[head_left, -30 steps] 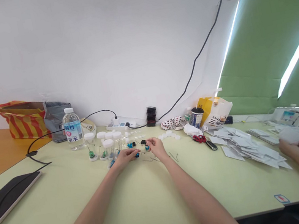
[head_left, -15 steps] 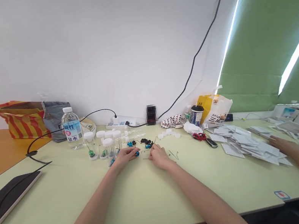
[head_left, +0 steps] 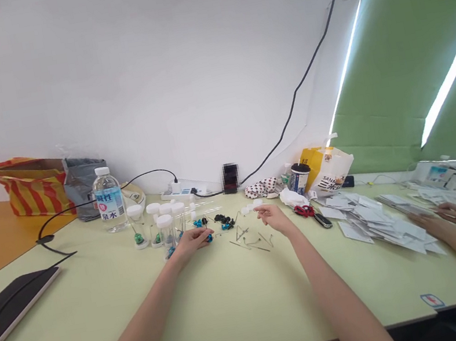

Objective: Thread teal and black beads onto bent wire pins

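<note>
My left hand (head_left: 191, 240) rests on the pale green table (head_left: 234, 304) with its fingers curled round a small blue piece, right beside several clear vials with white caps (head_left: 165, 224). My right hand (head_left: 272, 217) hovers near a cluster of loose white caps (head_left: 255, 205), fingers bent and pinched; what they hold is too small to name. Thin bent wires (head_left: 252, 241) lie between the two hands. Small black and blue pieces (head_left: 221, 221) sit just behind the wires.
A water bottle (head_left: 108, 200), a striped bag (head_left: 32, 186), a power strip (head_left: 183, 192) with cables and a dark tablet (head_left: 8, 303) are on the left. Red scissors (head_left: 304, 210), a cup (head_left: 300, 178) and white paper packets (head_left: 378, 220) lie right, where another person's hands (head_left: 451, 213) work.
My right hand has left the wires in the middle and moved right and back toward the white caps. The left hand stayed put. The other person's hands lowered onto the packets.
</note>
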### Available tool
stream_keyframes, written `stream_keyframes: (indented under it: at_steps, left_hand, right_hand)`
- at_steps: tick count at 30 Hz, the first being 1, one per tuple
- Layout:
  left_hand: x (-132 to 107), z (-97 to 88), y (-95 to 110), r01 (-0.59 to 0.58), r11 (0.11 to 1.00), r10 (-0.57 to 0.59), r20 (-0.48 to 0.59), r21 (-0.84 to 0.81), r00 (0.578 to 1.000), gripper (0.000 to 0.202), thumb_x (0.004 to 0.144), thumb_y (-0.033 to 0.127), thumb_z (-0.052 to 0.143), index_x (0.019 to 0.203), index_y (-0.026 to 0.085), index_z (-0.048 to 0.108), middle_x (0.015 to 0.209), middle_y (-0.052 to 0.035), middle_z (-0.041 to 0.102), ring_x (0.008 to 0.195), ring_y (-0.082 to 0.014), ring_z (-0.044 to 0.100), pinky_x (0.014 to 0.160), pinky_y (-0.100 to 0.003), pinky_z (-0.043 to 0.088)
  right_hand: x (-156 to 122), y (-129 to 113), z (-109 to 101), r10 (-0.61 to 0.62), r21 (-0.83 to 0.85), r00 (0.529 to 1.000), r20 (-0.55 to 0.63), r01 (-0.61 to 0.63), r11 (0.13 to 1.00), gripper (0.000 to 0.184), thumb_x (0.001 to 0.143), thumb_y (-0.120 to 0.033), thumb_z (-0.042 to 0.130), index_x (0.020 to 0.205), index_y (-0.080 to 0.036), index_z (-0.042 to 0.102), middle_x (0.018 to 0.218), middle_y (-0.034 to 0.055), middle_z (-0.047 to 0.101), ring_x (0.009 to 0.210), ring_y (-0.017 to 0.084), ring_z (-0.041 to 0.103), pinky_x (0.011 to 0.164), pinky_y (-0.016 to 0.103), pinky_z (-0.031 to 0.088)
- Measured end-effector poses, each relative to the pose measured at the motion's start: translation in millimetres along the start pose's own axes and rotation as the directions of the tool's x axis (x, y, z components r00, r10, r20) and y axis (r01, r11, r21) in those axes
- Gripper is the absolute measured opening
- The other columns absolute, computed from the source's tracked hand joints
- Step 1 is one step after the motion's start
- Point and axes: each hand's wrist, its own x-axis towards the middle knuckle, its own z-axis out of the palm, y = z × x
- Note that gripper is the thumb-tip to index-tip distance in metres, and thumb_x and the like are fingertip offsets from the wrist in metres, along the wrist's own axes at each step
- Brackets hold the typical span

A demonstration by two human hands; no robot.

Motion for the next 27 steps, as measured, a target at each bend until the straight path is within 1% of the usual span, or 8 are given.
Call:
stream_keyframes:
  at_steps: [6,8,10,13,17,20,23,27]
  left_hand:
    - [-0.3,1.2,0.6,-0.003,0.999,0.004,-0.009,0.040,1.000,0.044,0.061,0.051,0.064,0.083,0.013,0.067,0.088,-0.0071,0.065,0.087,-0.0192,0.058,0.081,-0.031,0.048]
    - [-0.5,1.4,0.8,-0.002,1.000,0.002,-0.013,0.029,1.000,0.043,0.061,0.050,0.064,0.083,0.013,0.067,0.088,-0.0069,0.065,0.087,-0.0187,0.058,0.082,-0.030,0.048]
    - [-0.8,1.3,1.0,0.002,1.000,-0.001,-0.019,0.019,1.000,0.042,0.061,0.049,0.064,0.083,0.014,0.067,0.088,-0.0066,0.064,0.087,-0.0184,0.058,0.083,-0.031,0.047]
    - [-0.8,0.9,1.1,0.010,1.000,-0.009,-0.025,0.016,1.000,0.042,0.060,0.049,0.065,0.082,0.013,0.067,0.086,-0.0064,0.064,0.086,-0.0184,0.058,0.084,-0.032,0.047]
    - [0.0,0.8,-0.2,0.000,1.000,0.000,-0.031,0.005,1.000,0.041,0.060,0.048,0.065,0.081,0.013,0.068,0.083,-0.0058,0.065,0.083,-0.0177,0.059,0.084,-0.032,0.047]
    - [0.8,0.8,-1.7,0.002,1.000,-0.002,-0.039,0.007,0.999,0.040,0.059,0.048,0.066,0.080,0.014,0.068,0.081,-0.0056,0.065,0.083,-0.0181,0.059,0.084,-0.032,0.047]
    - [1.9,0.3,-3.3,0.010,1.000,-0.010,-0.041,0.006,0.999,0.040,0.059,0.048,0.066,0.081,0.015,0.068,0.084,-0.0057,0.066,0.086,-0.0182,0.059,0.084,-0.031,0.047]
    - [3.6,-1.0,-6.0,0.005,1.000,-0.004,-0.038,0.020,0.999,0.042,0.059,0.049,0.065,0.083,0.015,0.068,0.088,-0.0069,0.066,0.088,-0.0194,0.059,0.083,-0.032,0.048]
  right_hand:
    - [-12.6,23.8,-28.5,0.170,-0.035,0.985,0.044,-0.168,0.985,0.021,0.066,-0.011,0.049,0.084,-0.012,0.061,0.070,0.0015,0.057,0.043,0.006,0.051,0.045,0.018,0.039]
    - [-13.9,32.8,-31.4,0.223,-0.040,0.974,0.025,-0.222,0.974,0.017,0.067,-0.012,0.051,0.082,-0.011,0.060,0.069,0.0022,0.058,0.041,0.006,0.050,0.043,0.018,0.038]
    - [-12.1,39.4,-29.5,0.239,-0.069,0.971,-0.010,-0.239,0.969,0.015,0.068,-0.013,0.052,0.080,-0.012,0.061,0.071,0.0027,0.060,0.039,0.005,0.049,0.043,0.018,0.038]
    - [-4.8,43.6,-19.0,0.211,-0.189,0.977,-0.034,-0.214,0.958,0.012,0.069,-0.013,0.053,0.076,-0.013,0.063,0.071,0.0020,0.061,0.038,0.005,0.048,0.047,0.019,0.040]
    - [7.4,43.2,0.2,0.199,-0.341,0.980,-0.002,-0.187,0.921,0.013,0.069,-0.011,0.054,0.073,-0.012,0.066,0.062,0.0021,0.061,0.043,0.007,0.048,0.050,0.020,0.040]
    - [12.3,42.0,12.9,0.131,-0.392,0.991,0.040,-0.105,0.914,0.015,0.068,-0.010,0.054,0.074,-0.013,0.068,0.064,0.0033,0.062,0.053,0.010,0.051,0.055,0.021,0.041]
    - [12.7,40.1,23.3,0.052,-0.422,0.995,0.080,-0.013,0.907,0.016,0.067,-0.011,0.055,0.075,-0.015,0.068,0.067,0.0032,0.063,0.060,0.011,0.053,0.060,0.021,0.041]
    - [9.8,36.0,34.3,0.024,-0.437,0.993,0.114,0.029,0.899,0.018,0.068,-0.011,0.053,0.077,-0.016,0.068,0.065,0.0025,0.061,0.059,0.011,0.051,0.059,0.021,0.040]
